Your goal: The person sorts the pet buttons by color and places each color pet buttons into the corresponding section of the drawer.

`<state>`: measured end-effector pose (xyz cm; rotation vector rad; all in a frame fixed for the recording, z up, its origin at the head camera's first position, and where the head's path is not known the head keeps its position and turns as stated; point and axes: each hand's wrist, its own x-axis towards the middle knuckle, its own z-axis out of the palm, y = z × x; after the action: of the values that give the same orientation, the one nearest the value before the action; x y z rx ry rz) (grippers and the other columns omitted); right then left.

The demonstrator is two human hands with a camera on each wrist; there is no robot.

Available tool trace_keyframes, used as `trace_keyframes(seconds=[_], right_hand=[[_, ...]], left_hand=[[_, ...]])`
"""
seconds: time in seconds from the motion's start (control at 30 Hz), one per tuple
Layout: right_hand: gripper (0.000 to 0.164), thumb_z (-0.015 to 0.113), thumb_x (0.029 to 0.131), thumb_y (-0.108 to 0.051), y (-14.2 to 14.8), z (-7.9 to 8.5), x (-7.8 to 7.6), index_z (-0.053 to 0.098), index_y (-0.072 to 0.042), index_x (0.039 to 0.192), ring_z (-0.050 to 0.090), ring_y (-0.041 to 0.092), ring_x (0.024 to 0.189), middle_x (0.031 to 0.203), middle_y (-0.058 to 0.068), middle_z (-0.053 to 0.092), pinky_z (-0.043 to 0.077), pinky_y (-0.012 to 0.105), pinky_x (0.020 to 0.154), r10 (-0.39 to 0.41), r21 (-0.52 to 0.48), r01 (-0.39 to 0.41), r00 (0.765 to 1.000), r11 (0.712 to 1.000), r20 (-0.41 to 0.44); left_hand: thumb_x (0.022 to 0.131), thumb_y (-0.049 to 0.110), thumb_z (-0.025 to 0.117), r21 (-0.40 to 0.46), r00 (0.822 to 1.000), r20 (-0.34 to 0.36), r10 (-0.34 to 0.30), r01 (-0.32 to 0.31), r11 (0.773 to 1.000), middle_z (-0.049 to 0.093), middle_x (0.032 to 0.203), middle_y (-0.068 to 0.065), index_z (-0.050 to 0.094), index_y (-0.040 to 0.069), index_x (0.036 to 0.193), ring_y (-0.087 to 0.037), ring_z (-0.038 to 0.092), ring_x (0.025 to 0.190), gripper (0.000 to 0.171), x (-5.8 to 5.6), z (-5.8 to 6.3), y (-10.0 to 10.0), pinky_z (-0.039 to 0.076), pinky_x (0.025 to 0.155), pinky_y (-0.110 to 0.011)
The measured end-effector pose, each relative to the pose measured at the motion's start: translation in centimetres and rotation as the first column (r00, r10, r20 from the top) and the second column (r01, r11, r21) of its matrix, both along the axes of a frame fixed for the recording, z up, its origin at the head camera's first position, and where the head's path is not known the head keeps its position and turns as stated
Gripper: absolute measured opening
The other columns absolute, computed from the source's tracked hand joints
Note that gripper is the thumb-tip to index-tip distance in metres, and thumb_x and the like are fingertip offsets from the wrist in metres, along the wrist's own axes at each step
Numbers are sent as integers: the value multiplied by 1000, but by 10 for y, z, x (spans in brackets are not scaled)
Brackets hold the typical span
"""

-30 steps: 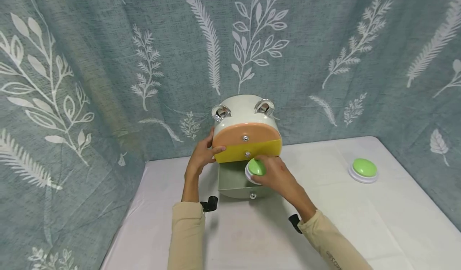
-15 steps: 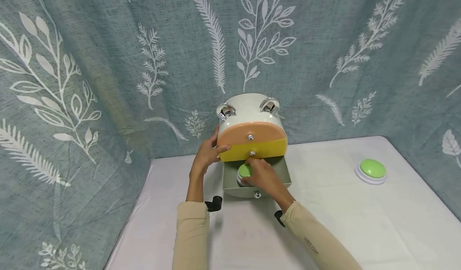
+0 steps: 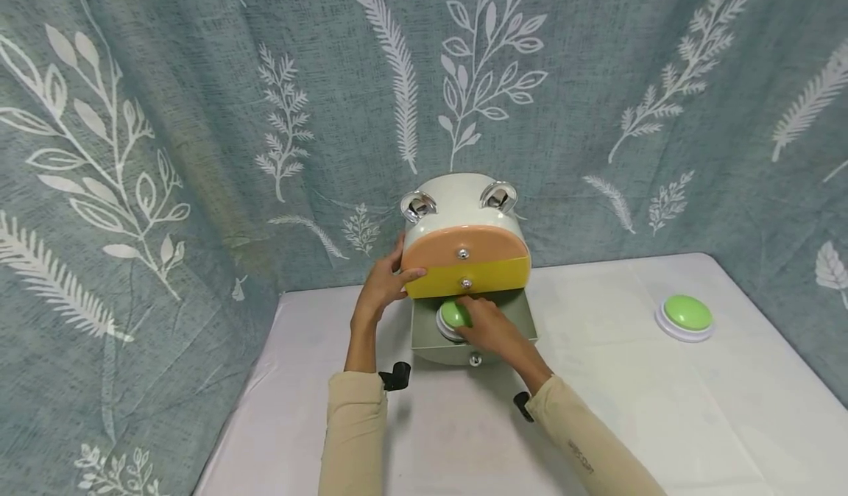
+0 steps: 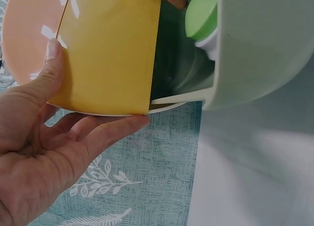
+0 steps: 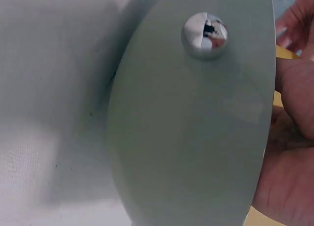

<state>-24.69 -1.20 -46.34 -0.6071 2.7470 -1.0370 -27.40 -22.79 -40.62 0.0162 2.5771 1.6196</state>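
Note:
A small rounded drawer cabinet (image 3: 464,205) has a white top, two silver eye-like rings, and orange, yellow and grey-green drawers. Its bottom drawer (image 3: 444,355) is pulled out. My left hand (image 3: 384,282) grips the cabinet's left side, thumb on the front and fingers along the side, as the left wrist view shows. Inside the bottom drawer, my right hand (image 3: 490,327) holds a green dome push button (image 3: 453,315) with a white base by its right side. In the left wrist view the button (image 4: 202,14) looks slightly tilted. The right wrist view hides it behind the drawer front.
A second green push button (image 3: 687,312) sits on the white-covered table (image 3: 629,378) at the right. A leaf-patterned blue-grey curtain (image 3: 318,113) hangs behind and at the left. The drawer has a silver knob (image 5: 205,35).
My right hand has lowered the push button leftward into the drawer, then shifted slightly right, uncovering more of the dome. My left hand has stayed on the cabinet. The head view has shifted slightly.

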Motion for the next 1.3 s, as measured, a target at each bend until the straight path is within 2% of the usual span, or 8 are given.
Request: trace_keyframes(seconds=[0.23,0.4,0.53,0.63,0.77,0.9,1.13,1.3], right_hand=[[46,75,95,-8,11,-1,-2,63,2,138,65,36,125,133,21,69,53,51,106,0,-1,0,1000,1000,-3],[41,75,94,-5,19,2,1,67,4,133,67,36,122,129,21,72,55,51,104,-8,-16,7,999,1000,-48],[36,74,94,-4,30,7,9,68,6,129,66,27,88,115,21,74,56,40,78,-82,-59,78,994,995,-70],[32,72,96,-7,43,13,14,70,6,125,65,22,78,113,22,75,52,32,66,-176,-125,165,980,978,-88],[26,70,98,-10,68,22,18,73,5,119,77,32,92,116,25,75,63,41,73,-304,-180,273,937,945,-174],[25,68,98,-11,101,28,21,72,5,118,76,42,98,115,31,72,62,54,81,-407,-180,372,882,911,-239],[32,67,98,-11,163,28,20,69,8,124,71,49,99,115,38,69,58,59,79,-509,-108,499,823,860,-250],[42,66,98,-14,212,23,20,62,12,130,64,58,106,121,45,63,54,65,78,-602,-76,600,773,796,-198]], left_hand=[[102,25,70,6,1000,-2,-3,3,1000,32,171,-17,11,28,169,-43,53,143,89,-1,-2,0,55,104,-59],[102,25,70,9,1000,-8,-3,3,1000,33,170,-18,11,28,169,-43,55,142,89,0,-1,2,56,104,-59],[102,26,69,12,1000,6,-10,10,1000,32,171,-18,11,30,169,-43,53,143,89,0,-1,2,55,105,-58],[102,27,69,14,1000,6,-14,14,1000,33,170,-19,10,31,168,-44,53,143,89,0,-1,1,55,105,-59],[102,28,69,7,1000,-15,-18,18,1000,36,168,-21,11,28,169,-46,55,141,89,1,-2,-1,56,102,-61],[103,29,69,1,999,-24,-23,23,1000,36,168,-22,10,26,169,-47,54,141,88,1,-1,-1,56,102,-61],[102,30,69,14,1000,-6,-8,9,1000,36,168,-21,10,29,169,-45,55,141,89,2,-2,-1,55,104,-61],[102,31,69,13,1000,-13,-9,9,1000,37,167,-22,10,29,169,-46,56,140,89,1,-3,-1,55,103,-62]])
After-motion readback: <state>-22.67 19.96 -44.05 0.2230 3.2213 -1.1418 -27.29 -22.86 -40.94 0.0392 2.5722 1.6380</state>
